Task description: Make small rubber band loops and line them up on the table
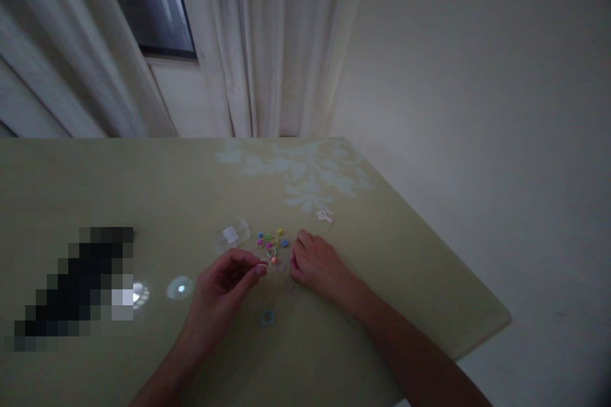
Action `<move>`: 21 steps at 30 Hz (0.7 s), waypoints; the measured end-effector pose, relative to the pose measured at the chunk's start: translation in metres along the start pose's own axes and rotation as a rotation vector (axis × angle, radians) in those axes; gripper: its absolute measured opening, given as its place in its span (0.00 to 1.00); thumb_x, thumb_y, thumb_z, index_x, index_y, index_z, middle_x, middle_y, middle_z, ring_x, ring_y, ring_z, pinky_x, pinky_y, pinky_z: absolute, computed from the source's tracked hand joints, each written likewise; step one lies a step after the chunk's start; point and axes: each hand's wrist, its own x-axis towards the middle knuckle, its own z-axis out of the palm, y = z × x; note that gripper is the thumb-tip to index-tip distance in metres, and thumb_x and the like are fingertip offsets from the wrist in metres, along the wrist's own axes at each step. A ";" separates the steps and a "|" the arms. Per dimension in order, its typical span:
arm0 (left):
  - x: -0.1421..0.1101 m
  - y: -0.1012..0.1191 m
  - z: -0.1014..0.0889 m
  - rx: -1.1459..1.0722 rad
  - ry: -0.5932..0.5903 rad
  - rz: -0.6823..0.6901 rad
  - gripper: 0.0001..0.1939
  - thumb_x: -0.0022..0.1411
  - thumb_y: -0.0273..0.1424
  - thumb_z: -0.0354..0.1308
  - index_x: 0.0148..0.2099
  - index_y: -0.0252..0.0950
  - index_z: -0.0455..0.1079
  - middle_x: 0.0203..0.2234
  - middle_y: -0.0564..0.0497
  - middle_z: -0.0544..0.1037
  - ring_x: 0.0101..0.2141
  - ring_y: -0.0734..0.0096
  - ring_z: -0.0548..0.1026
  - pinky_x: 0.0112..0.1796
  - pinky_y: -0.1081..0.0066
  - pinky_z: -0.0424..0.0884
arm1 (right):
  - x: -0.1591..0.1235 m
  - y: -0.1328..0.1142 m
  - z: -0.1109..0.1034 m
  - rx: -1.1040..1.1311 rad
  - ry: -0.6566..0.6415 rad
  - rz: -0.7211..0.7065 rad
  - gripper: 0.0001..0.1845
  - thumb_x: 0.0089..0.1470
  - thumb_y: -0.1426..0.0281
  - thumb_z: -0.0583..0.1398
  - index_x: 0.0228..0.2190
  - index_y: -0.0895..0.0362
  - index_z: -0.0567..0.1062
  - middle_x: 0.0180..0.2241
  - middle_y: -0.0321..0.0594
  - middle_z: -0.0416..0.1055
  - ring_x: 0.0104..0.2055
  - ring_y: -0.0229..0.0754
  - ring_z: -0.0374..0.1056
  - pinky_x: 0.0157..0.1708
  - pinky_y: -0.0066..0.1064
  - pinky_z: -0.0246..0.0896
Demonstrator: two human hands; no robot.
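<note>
My left hand [224,280] pinches a small pale ring [263,261] between thumb and fingertips, just above the table. An orange charm [273,260] shows right beside it; I cannot tell whether the two are joined. Opposite, my right hand [317,266] rests low with its fingers curled toward the table, and anything in them is hidden. Between and beyond the hands lies a cluster of small rings with coloured charms, among them a blue charm [285,243], a yellow charm [280,231] and a magenta charm [260,243]. Nearer to me lies a bluish ring [268,317].
A clear plastic box [232,234] with a white patch stands behind my left hand. Small white pieces [325,216] lie beyond my right hand. A dark blurred-out object [71,292] is on the left of the table [143,184]. Curtains [296,44] hang behind.
</note>
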 end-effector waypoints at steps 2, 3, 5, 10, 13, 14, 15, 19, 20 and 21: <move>0.000 0.000 0.000 0.018 -0.017 -0.006 0.10 0.59 0.38 0.72 0.40 0.40 0.79 0.33 0.52 0.85 0.35 0.66 0.84 0.37 0.71 0.81 | 0.000 0.000 -0.002 0.013 0.001 0.002 0.08 0.66 0.71 0.59 0.42 0.62 0.77 0.42 0.49 0.72 0.44 0.49 0.69 0.44 0.38 0.64; 0.000 0.000 -0.001 0.031 -0.024 -0.007 0.10 0.59 0.38 0.71 0.41 0.40 0.80 0.34 0.51 0.86 0.35 0.66 0.84 0.38 0.70 0.81 | 0.000 0.000 -0.004 0.029 -0.008 0.009 0.08 0.66 0.71 0.59 0.41 0.61 0.77 0.42 0.48 0.72 0.44 0.48 0.69 0.43 0.37 0.64; 0.000 -0.001 -0.002 0.059 -0.027 -0.003 0.09 0.60 0.38 0.71 0.41 0.41 0.81 0.36 0.50 0.87 0.37 0.65 0.85 0.40 0.69 0.81 | -0.001 -0.001 -0.010 0.073 -0.029 0.024 0.07 0.66 0.70 0.59 0.41 0.61 0.77 0.42 0.47 0.73 0.42 0.46 0.69 0.42 0.35 0.63; 0.000 -0.002 -0.002 0.060 -0.010 0.020 0.07 0.60 0.37 0.71 0.37 0.40 0.80 0.34 0.50 0.87 0.37 0.65 0.85 0.41 0.70 0.81 | -0.001 -0.002 -0.020 0.113 -0.065 0.047 0.07 0.65 0.70 0.60 0.38 0.60 0.78 0.40 0.45 0.73 0.40 0.44 0.68 0.40 0.34 0.61; 0.000 -0.002 0.000 0.045 -0.003 0.047 0.08 0.59 0.36 0.71 0.36 0.39 0.78 0.31 0.51 0.85 0.33 0.66 0.84 0.37 0.72 0.81 | -0.002 -0.001 -0.017 0.074 -0.093 0.034 0.07 0.63 0.70 0.61 0.37 0.61 0.78 0.41 0.47 0.74 0.40 0.45 0.68 0.40 0.35 0.60; 0.000 -0.002 0.000 0.048 -0.001 0.060 0.07 0.59 0.36 0.71 0.35 0.39 0.79 0.30 0.52 0.85 0.33 0.67 0.84 0.36 0.73 0.80 | -0.002 -0.001 -0.016 0.062 -0.093 0.023 0.07 0.63 0.70 0.61 0.37 0.61 0.78 0.41 0.47 0.74 0.40 0.45 0.68 0.40 0.35 0.60; 0.001 -0.002 0.000 0.053 0.001 0.074 0.07 0.59 0.36 0.71 0.35 0.39 0.79 0.31 0.51 0.85 0.33 0.67 0.84 0.36 0.73 0.81 | -0.003 -0.001 -0.015 0.054 -0.092 0.013 0.07 0.62 0.70 0.61 0.37 0.61 0.79 0.41 0.48 0.73 0.40 0.46 0.68 0.40 0.35 0.61; 0.002 -0.001 -0.001 0.073 -0.004 0.103 0.04 0.59 0.35 0.70 0.35 0.40 0.81 0.34 0.49 0.87 0.37 0.65 0.86 0.40 0.72 0.82 | -0.004 0.001 -0.020 0.105 -0.073 0.006 0.05 0.60 0.72 0.61 0.36 0.61 0.77 0.40 0.48 0.72 0.40 0.47 0.67 0.42 0.36 0.61; 0.002 0.000 -0.002 0.080 -0.012 0.105 0.03 0.59 0.34 0.69 0.35 0.41 0.82 0.35 0.49 0.88 0.37 0.64 0.86 0.41 0.71 0.82 | -0.004 0.001 -0.023 0.170 -0.061 0.008 0.03 0.59 0.72 0.62 0.35 0.60 0.76 0.40 0.47 0.72 0.40 0.46 0.66 0.42 0.36 0.61; 0.001 0.001 -0.002 0.088 -0.017 0.105 0.03 0.59 0.34 0.69 0.35 0.41 0.83 0.36 0.49 0.88 0.38 0.63 0.86 0.41 0.70 0.82 | -0.005 0.001 -0.027 0.271 -0.042 -0.002 0.02 0.58 0.73 0.63 0.34 0.59 0.76 0.39 0.44 0.71 0.40 0.45 0.66 0.42 0.35 0.61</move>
